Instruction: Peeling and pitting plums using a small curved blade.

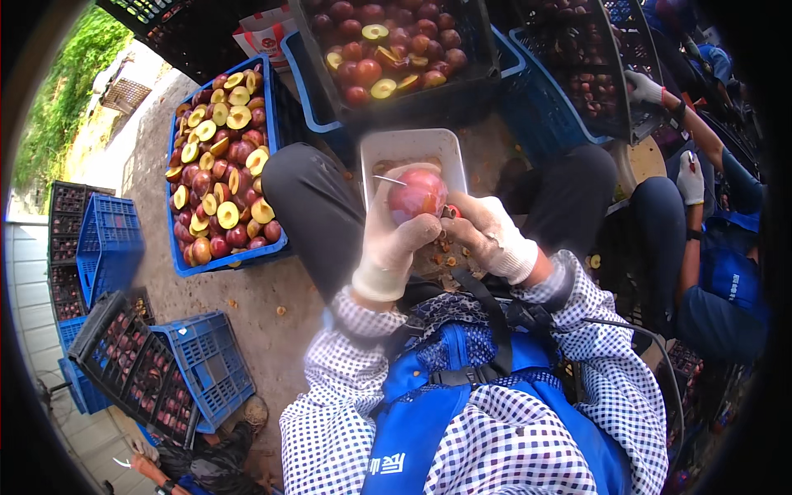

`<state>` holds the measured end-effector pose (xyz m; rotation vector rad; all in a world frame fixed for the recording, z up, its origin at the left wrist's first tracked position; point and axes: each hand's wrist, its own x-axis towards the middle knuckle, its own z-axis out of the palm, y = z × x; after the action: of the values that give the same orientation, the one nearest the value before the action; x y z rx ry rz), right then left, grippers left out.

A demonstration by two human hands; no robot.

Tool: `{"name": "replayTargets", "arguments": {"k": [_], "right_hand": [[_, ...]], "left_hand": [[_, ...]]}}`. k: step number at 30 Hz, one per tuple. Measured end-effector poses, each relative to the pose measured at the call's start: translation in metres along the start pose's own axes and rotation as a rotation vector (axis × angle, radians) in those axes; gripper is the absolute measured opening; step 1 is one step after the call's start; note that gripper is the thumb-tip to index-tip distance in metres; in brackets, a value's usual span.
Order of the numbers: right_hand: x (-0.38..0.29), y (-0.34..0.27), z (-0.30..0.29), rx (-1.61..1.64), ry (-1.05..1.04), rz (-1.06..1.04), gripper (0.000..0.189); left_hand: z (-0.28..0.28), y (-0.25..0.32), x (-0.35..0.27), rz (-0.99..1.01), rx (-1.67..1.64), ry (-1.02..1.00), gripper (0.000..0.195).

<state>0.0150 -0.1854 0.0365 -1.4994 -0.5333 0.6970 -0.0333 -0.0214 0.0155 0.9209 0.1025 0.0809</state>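
Before me a large red plum (pixel 418 195) rests in my white-gloved left hand (pixel 391 242), the fingers curled behind it and the thumb in front. My gloved right hand (pixel 489 235) grips a small knife by its handle (pixel 451 211), of which a red part shows. A thin metal blade (pixel 390 180) shows at the plum's left side; whether it passes through or behind the fruit I cannot tell. Beneath my hands, between my knees, stands a white plastic bin (pixel 456 162), partly hidden. Both gloves look stained at the fingers.
A blue crate (pixel 178 258) of whole and halved plums stands left of my knee. Ahead, a black crate (pixel 489 68) of plums sits over a blue one (pixel 312 120). Co-workers' gloved hands (pixel 646 86) are at the right. Another person's hand (pixel 145 467) is lower left, near tilted crates.
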Motion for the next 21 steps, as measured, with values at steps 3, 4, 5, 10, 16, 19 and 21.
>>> {"name": "replayTargets", "arguments": {"k": [3,4,5,10,16,19,21], "right_hand": [[0.000,0.030,0.020,-0.068,0.117,-0.209,0.035],[-0.001,0.034,0.019,-0.072,0.134,-0.231,0.034],[-0.004,0.020,0.014,0.160,0.081,0.030,0.032],[-0.001,-0.010,0.001,0.142,-0.026,0.187,0.026],[0.005,0.033,0.021,0.049,0.075,-0.135,0.033],[0.009,0.004,0.000,-0.020,-0.134,0.126,0.020],[0.013,0.015,-0.008,-0.094,-0.139,-0.048,0.025]], "left_hand": [[0.006,-0.005,0.000,-0.014,0.061,0.064,0.059],[0.008,0.000,-0.001,-0.010,0.211,0.103,0.056],[0.013,0.019,0.000,0.064,0.610,0.085,0.055],[-0.007,0.017,0.007,-0.096,0.365,-0.039,0.067],[-0.027,-0.004,0.000,0.007,0.131,0.005,0.076],[-0.020,0.034,0.003,-0.035,0.426,-0.003,0.052],[-0.011,0.051,0.003,-0.071,0.511,-0.012,0.046]]}}
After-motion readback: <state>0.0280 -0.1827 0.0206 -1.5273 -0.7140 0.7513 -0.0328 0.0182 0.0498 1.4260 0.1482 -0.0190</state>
